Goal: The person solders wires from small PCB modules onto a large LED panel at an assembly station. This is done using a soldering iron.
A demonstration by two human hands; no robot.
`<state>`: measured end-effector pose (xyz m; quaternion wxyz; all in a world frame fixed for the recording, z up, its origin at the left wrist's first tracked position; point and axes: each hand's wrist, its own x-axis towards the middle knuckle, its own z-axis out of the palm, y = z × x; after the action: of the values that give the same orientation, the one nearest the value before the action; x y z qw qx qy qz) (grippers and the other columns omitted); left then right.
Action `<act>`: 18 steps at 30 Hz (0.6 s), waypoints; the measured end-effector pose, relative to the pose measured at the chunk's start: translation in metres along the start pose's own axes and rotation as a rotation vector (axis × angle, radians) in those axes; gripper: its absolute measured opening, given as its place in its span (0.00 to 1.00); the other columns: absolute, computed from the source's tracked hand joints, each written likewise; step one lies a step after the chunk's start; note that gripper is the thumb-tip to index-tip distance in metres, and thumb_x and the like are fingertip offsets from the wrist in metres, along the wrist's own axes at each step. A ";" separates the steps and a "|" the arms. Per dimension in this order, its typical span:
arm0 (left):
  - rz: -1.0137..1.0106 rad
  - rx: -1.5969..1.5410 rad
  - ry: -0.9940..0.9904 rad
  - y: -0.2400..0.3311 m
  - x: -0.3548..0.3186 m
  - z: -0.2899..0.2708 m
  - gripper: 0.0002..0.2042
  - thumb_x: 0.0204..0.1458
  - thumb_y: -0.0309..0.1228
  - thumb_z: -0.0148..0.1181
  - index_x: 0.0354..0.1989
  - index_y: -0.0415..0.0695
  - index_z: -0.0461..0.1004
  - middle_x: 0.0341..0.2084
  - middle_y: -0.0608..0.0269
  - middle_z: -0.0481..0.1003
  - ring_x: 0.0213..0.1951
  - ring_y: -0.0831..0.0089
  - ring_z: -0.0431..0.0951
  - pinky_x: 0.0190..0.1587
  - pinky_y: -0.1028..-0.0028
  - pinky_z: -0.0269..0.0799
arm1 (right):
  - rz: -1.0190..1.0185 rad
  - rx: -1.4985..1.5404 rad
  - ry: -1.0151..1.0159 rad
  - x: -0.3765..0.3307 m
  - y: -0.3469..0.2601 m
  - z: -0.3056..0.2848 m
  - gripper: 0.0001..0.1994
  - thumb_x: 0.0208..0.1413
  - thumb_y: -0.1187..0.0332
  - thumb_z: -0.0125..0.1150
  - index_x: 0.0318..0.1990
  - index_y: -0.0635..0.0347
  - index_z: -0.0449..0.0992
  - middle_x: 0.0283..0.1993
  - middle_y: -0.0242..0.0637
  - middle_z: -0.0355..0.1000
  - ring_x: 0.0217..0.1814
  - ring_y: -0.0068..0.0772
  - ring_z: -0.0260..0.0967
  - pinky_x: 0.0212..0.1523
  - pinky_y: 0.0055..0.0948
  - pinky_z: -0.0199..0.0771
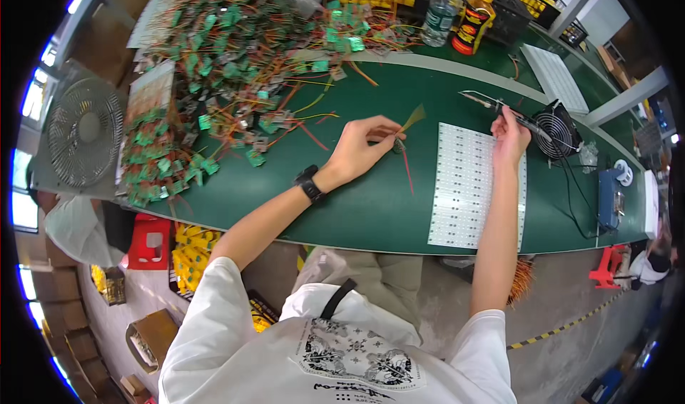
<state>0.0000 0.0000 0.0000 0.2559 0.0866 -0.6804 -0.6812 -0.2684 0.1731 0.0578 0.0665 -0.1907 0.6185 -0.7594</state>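
My left hand point(362, 147), with a black watch on its wrist, pinches a small part with red and yellow wires point(407, 136) just above the green table point(357, 211). My right hand point(511, 134) grips a soldering iron point(492, 105) whose tip points left, held over the far end of a white panel of strip boards point(467, 186). The two hands are about a hand's width apart, and the iron's tip is not touching the wired part.
A big heap of small green boards with coloured wires point(228, 68) covers the table's left and far side. A small black fan point(556, 129) stands right of the iron. A water bottle point(442, 8), an orange bottle point(473, 22), a desk fan point(84, 133) and a solder spool point(623, 172) ring the workspace.
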 end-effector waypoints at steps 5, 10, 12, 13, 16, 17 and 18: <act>-0.046 0.177 -0.134 -0.007 0.056 -0.055 0.06 0.57 0.24 0.58 0.35 0.31 0.74 0.28 0.59 0.79 0.33 0.80 0.80 0.35 0.81 0.74 | 0.075 0.195 0.162 -0.038 0.060 0.072 0.06 0.51 0.73 0.66 0.31 0.63 0.74 0.20 0.32 0.67 0.16 0.23 0.63 0.16 0.21 0.54; -0.020 0.082 -0.063 -0.013 0.067 -0.052 0.08 0.57 0.25 0.58 0.39 0.31 0.74 0.28 0.58 0.80 0.34 0.77 0.81 0.38 0.78 0.77 | 0.096 0.194 0.169 -0.044 0.070 0.078 0.07 0.51 0.73 0.66 0.33 0.64 0.73 0.21 0.32 0.67 0.17 0.22 0.63 0.16 0.20 0.58; 0.048 0.041 -0.062 -0.013 0.060 -0.055 0.08 0.57 0.24 0.57 0.41 0.31 0.74 0.28 0.57 0.80 0.35 0.74 0.82 0.41 0.77 0.77 | 0.115 0.205 0.220 -0.049 0.066 0.086 0.07 0.51 0.73 0.66 0.33 0.65 0.73 0.21 0.32 0.67 0.18 0.21 0.63 0.17 0.19 0.58; 0.065 0.048 -0.027 -0.011 0.061 -0.056 0.08 0.57 0.24 0.57 0.40 0.31 0.75 0.29 0.56 0.80 0.34 0.73 0.82 0.41 0.77 0.77 | 0.123 0.181 0.245 -0.050 0.068 0.085 0.07 0.52 0.72 0.66 0.33 0.65 0.73 0.22 0.32 0.68 0.19 0.20 0.63 0.17 0.19 0.58; 0.035 -0.008 -0.022 -0.005 0.066 -0.067 0.08 0.58 0.24 0.56 0.39 0.31 0.75 0.29 0.56 0.80 0.34 0.74 0.82 0.39 0.76 0.77 | 0.091 0.130 0.205 -0.050 0.068 0.084 0.07 0.53 0.70 0.64 0.32 0.65 0.73 0.20 0.31 0.66 0.20 0.20 0.63 0.19 0.19 0.57; -0.049 -0.059 -0.053 -0.002 0.065 -0.070 0.07 0.58 0.24 0.56 0.39 0.31 0.75 0.29 0.56 0.80 0.33 0.75 0.82 0.38 0.76 0.78 | 0.099 0.123 0.200 -0.049 0.070 0.084 0.07 0.53 0.70 0.64 0.32 0.65 0.73 0.20 0.31 0.66 0.20 0.20 0.63 0.19 0.19 0.57; -0.133 -0.113 -0.084 -0.003 0.063 -0.070 0.07 0.58 0.25 0.56 0.38 0.31 0.75 0.29 0.56 0.80 0.33 0.76 0.82 0.37 0.76 0.78 | 0.101 0.132 0.199 -0.050 0.068 0.086 0.07 0.53 0.70 0.63 0.32 0.64 0.73 0.19 0.30 0.65 0.21 0.20 0.62 0.19 0.19 0.56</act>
<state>-0.0217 -0.0917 0.0078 0.1855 0.0884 -0.6439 -0.7370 -0.2003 0.0963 -0.0039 0.0554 -0.0785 0.5796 -0.8092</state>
